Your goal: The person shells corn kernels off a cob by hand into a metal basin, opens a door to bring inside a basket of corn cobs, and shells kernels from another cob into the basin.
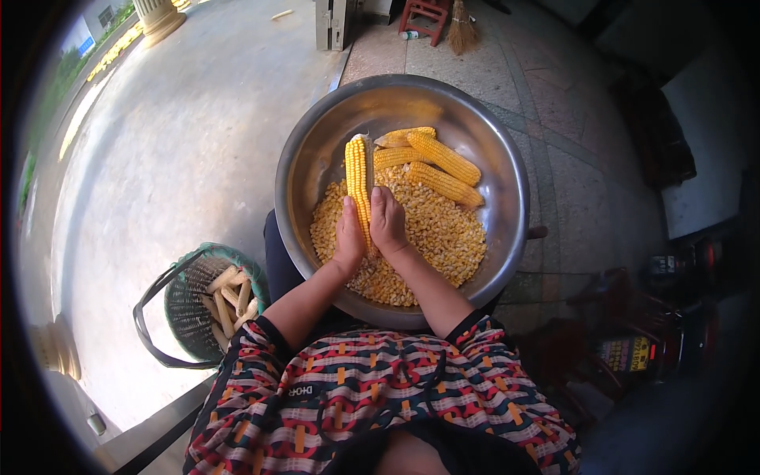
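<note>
Between my left hand [349,236] and my right hand [388,221], an ear of yellow corn [357,166] is held upright over a large steel basin [287,172]. A strip along its right side looks bare of kernels. Both palms press on its lower part, and its pale end points away from me. Loose corn kernels [442,243] cover the near and middle part of the basin floor. Several more ears of corn [445,157] lie together on the kernels at the far right inside the basin. The basin rests on my lap.
A green-rimmed woven basket [178,297] with a dark handle holds several bare corncobs [224,312] at my left. Beyond the basin are a red stool [423,18], a straw broom [461,29] and a metal door edge [330,27]. Red vehicle parts [671,338] stand in shade at the right.
</note>
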Action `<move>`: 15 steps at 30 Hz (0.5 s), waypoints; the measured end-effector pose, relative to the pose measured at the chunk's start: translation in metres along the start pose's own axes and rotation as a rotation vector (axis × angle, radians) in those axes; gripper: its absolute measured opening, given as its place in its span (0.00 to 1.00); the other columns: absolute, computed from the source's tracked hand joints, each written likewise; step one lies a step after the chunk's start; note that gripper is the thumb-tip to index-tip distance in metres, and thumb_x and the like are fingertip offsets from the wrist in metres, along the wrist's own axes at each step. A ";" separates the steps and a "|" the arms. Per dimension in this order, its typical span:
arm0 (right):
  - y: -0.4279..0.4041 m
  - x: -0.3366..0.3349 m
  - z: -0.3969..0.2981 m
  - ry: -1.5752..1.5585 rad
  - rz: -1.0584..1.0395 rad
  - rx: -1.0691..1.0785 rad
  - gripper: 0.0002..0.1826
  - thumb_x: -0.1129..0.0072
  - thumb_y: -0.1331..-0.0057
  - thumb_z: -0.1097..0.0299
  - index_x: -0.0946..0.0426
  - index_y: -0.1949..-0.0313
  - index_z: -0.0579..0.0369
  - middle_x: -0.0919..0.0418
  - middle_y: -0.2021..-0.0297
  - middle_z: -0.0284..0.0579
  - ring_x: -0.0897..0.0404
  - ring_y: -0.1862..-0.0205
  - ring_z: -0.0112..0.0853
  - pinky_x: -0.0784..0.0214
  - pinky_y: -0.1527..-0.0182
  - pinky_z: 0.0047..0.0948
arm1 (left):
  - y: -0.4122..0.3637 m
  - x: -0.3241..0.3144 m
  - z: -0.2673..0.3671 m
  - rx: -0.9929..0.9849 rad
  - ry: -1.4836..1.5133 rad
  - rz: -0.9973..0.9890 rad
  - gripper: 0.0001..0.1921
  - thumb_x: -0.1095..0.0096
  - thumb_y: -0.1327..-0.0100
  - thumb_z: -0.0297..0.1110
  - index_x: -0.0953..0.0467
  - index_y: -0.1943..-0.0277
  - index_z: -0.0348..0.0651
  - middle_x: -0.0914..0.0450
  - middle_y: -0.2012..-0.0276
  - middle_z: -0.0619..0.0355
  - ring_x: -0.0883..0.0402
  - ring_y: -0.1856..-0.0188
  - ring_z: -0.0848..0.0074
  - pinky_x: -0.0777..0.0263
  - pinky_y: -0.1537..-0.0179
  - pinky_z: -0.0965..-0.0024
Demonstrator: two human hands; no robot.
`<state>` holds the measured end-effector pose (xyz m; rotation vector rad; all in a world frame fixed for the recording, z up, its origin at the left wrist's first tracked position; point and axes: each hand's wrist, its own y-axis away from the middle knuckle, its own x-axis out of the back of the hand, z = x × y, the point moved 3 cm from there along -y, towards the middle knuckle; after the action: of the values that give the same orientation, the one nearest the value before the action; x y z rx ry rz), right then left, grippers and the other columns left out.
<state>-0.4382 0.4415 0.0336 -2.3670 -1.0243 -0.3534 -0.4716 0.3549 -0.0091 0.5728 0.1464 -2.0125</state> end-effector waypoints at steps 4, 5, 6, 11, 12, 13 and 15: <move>-0.008 0.010 0.020 -0.062 -0.126 -0.138 0.22 0.66 0.29 0.54 0.28 0.63 0.61 0.23 0.74 0.54 0.23 0.71 0.48 0.33 0.67 0.39 | 0.010 -0.006 -0.001 0.122 -0.035 0.037 0.30 0.70 0.29 0.54 0.31 0.50 0.31 0.25 0.60 0.55 0.29 0.59 0.76 0.35 0.54 0.73; -0.011 0.010 0.022 -0.060 -0.123 -0.134 0.22 0.66 0.29 0.54 0.28 0.63 0.61 0.23 0.74 0.54 0.23 0.71 0.48 0.33 0.67 0.39 | 0.007 -0.003 0.001 0.118 -0.032 0.033 0.30 0.70 0.29 0.54 0.31 0.50 0.31 0.25 0.60 0.55 0.29 0.59 0.76 0.35 0.54 0.73; -0.012 0.009 0.018 -0.421 -0.119 -0.367 0.23 0.65 0.29 0.53 0.28 0.60 0.62 0.22 0.70 0.50 0.23 0.68 0.43 0.33 0.63 0.35 | 0.004 0.001 0.005 0.047 -0.204 -0.042 0.28 0.68 0.29 0.53 0.32 0.48 0.33 0.26 0.58 0.54 0.29 0.58 0.75 0.35 0.54 0.74; -0.020 0.006 0.001 -0.679 -0.001 -0.442 0.29 0.66 0.30 0.47 0.32 0.50 0.65 0.27 0.56 0.46 0.29 0.56 0.31 0.37 0.52 0.27 | 0.027 -0.035 0.033 -0.411 -0.432 -0.030 0.22 0.61 0.30 0.46 0.36 0.47 0.33 0.26 0.59 0.51 0.28 0.59 0.71 0.34 0.55 0.73; -0.019 0.008 0.003 -0.633 0.033 -0.417 0.31 0.66 0.30 0.45 0.31 0.52 0.65 0.25 0.59 0.48 0.28 0.59 0.33 0.36 0.54 0.28 | 0.029 -0.039 0.036 -0.363 -0.361 -0.082 0.20 0.60 0.30 0.44 0.36 0.48 0.34 0.26 0.59 0.52 0.27 0.59 0.72 0.35 0.56 0.75; -0.017 0.006 0.003 -0.635 0.030 -0.414 0.31 0.66 0.30 0.45 0.31 0.52 0.65 0.25 0.59 0.48 0.28 0.59 0.33 0.36 0.54 0.28 | 0.026 -0.033 0.029 -0.366 -0.362 -0.080 0.20 0.60 0.30 0.44 0.36 0.48 0.34 0.26 0.59 0.52 0.27 0.59 0.72 0.35 0.56 0.75; -0.014 0.009 0.006 -0.468 0.119 -0.327 0.30 0.67 0.30 0.45 0.30 0.55 0.65 0.24 0.63 0.49 0.27 0.62 0.35 0.35 0.58 0.30 | 0.016 -0.021 0.012 -0.268 -0.358 -0.159 0.21 0.64 0.30 0.48 0.35 0.53 0.35 0.24 0.67 0.52 0.24 0.69 0.72 0.31 0.67 0.75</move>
<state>-0.4426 0.4584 0.0373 -2.8751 -1.0832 0.0960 -0.4535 0.3602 0.0132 0.0285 0.2442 -2.1684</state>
